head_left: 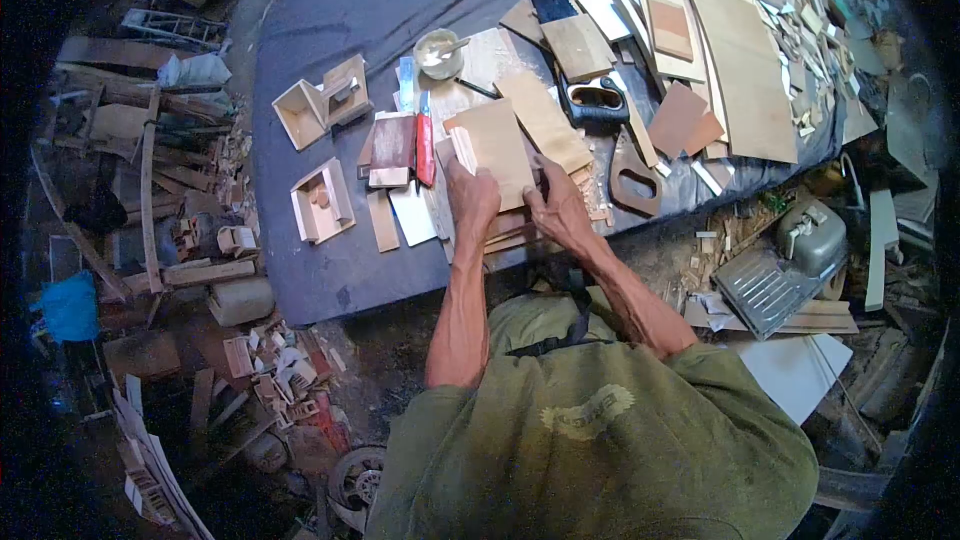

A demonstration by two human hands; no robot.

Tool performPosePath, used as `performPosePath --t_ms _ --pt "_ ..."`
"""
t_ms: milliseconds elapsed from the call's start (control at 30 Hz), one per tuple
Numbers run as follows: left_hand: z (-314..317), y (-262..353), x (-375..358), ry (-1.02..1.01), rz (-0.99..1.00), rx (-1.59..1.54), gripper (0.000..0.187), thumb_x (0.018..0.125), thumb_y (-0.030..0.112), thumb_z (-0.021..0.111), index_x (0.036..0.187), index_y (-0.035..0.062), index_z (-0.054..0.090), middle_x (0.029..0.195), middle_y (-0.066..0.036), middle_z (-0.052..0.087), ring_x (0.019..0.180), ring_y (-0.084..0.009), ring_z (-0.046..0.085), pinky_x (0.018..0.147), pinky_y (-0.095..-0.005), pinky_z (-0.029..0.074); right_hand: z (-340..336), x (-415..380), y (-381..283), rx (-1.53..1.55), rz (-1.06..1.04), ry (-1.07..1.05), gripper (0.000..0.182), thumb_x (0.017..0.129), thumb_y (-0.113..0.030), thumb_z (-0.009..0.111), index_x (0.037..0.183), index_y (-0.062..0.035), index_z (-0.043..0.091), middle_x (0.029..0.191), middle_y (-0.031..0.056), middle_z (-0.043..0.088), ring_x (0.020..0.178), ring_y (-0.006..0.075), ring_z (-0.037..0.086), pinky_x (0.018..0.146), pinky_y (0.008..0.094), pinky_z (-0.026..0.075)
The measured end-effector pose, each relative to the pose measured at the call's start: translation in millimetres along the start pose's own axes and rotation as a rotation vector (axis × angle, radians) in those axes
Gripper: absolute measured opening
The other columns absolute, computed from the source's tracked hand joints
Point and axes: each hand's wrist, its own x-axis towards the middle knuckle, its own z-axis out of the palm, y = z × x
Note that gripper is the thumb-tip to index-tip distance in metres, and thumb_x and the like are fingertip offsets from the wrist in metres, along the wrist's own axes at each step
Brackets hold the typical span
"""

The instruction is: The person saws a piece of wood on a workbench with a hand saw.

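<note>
Both of my hands are at the near edge of the cloth-covered table, on a thin light-brown wooden board point(498, 148). My left hand point(472, 198) is closed around the board's left side, with a small pale wood strip point(463, 148) under its fingers. My right hand point(557, 202) grips the board's lower right corner between thumb and fingers. Beyond it lies another wooden board point(543, 120). To the left are a red-handled tool point(425, 143) and a dark brown wood block point(392, 144). The undersides of the held pieces are hidden.
Small open wooden boxes point(323, 202) stand at the left. A bowl point(440, 53) with a stick sits farther back. A black-handled saw point(597, 100) and a wooden-handled saw point(636, 182) lie right. Scrap wood covers the far right; a metal sink point(785, 265) is below the table.
</note>
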Motion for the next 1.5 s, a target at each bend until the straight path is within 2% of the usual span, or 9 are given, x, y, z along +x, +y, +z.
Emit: performPosePath --t_ms 67,200,467,667,867,967,1067,1233,1500 --pt "6 -13 4 0.021 0.159 -0.161 0.042 0.090 0.014 0.051 0.122 -0.0123 0.051 0.121 -0.034 0.058 0.114 -0.0453 0.058 0.097 -0.0493 0.045 -8 10 4 0.049 -0.032 -0.136 0.048 0.087 -0.018 0.063 0.128 0.0063 0.056 0.112 0.0281 0.064 0.106 0.0412 0.062 0.094 0.0443 0.050" --pt "-1 3 -7 0.035 0.204 -0.315 0.041 0.094 0.018 0.050 0.123 -0.0112 0.050 0.117 -0.031 0.059 0.108 -0.0427 0.060 0.095 -0.0478 0.045 -12 27 10 0.175 0.091 -0.229 0.048 0.086 -0.014 0.068 0.126 0.0081 0.055 0.103 0.0184 0.068 0.096 0.0249 0.065 0.087 0.0349 0.052" --pt "14 -22 5 0.194 0.610 -0.188 0.041 0.104 0.023 0.038 0.127 -0.0084 0.048 0.111 -0.028 0.055 0.099 -0.0420 0.057 0.089 -0.0486 0.045 -6 23 13 0.134 0.004 -0.184 0.053 0.085 -0.013 0.068 0.131 0.0068 0.052 0.110 0.0196 0.066 0.101 0.0255 0.064 0.090 0.0362 0.052" --pt "5 -19 2 -0.121 0.344 -0.708 0.038 0.102 0.020 0.049 0.130 -0.0052 0.052 0.120 -0.020 0.060 0.107 -0.0305 0.060 0.094 -0.0407 0.046 -13 28 12 0.242 0.034 -0.166 0.049 0.085 -0.007 0.066 0.131 0.0040 0.055 0.111 0.0182 0.068 0.104 0.0247 0.065 0.090 0.0349 0.052" --pt "-40 2 -16 -0.308 0.378 -0.555 0.045 0.093 0.014 0.067 0.132 -0.0046 0.053 0.122 -0.013 0.065 0.112 -0.0208 0.060 0.099 -0.0348 0.046 -12 32 26 0.425 0.023 -0.174 0.045 0.086 -0.002 0.061 0.130 0.0017 0.056 0.116 0.0181 0.065 0.104 0.0257 0.066 0.090 0.0361 0.054" --pt "-40 -2 -18 -0.174 0.412 -0.404 0.045 0.086 0.011 0.073 0.126 -0.0044 0.056 0.117 -0.015 0.064 0.108 -0.0238 0.062 0.097 -0.0359 0.048 -13 30 6 -0.022 -0.319 0.113 0.043 0.083 0.000 0.060 0.126 -0.0004 0.057 0.113 0.0180 0.063 0.101 0.0310 0.066 0.088 0.0377 0.055" --pt "-33 -11 -19 -0.002 0.518 -0.291 0.044 0.085 0.010 0.074 0.123 -0.0042 0.057 0.114 -0.017 0.063 0.105 -0.0259 0.062 0.094 -0.0367 0.049 -9 21 2 -0.143 -0.417 0.117 0.043 0.079 -0.002 0.060 0.121 -0.0020 0.058 0.107 0.0182 0.060 0.098 0.0359 0.063 0.084 0.0400 0.055" --pt "-22 0 -42 0.042 0.477 -0.458 0.043 0.085 0.007 0.071 0.123 -0.0042 0.056 0.113 -0.016 0.065 0.103 -0.0252 0.063 0.091 -0.0367 0.049 -5 0 -20 -0.213 -0.385 -0.177 0.051 0.075 -0.018 0.069 0.122 -0.0042 0.056 0.109 0.0169 0.059 0.100 0.0361 0.061 0.084 0.0431 0.053" --pt "-7 -11 -51 0.104 0.508 -0.410 0.056 0.081 0.007 0.077 0.130 -0.0033 0.051 0.116 -0.015 0.064 0.107 -0.0239 0.062 0.094 -0.0355 0.049 50 -1 22 -0.359 -0.353 -0.009 0.035 0.078 -0.019 0.069 0.109 -0.0061 0.061 0.101 0.0139 0.060 0.096 0.0356 0.060 0.075 0.0464 0.052"
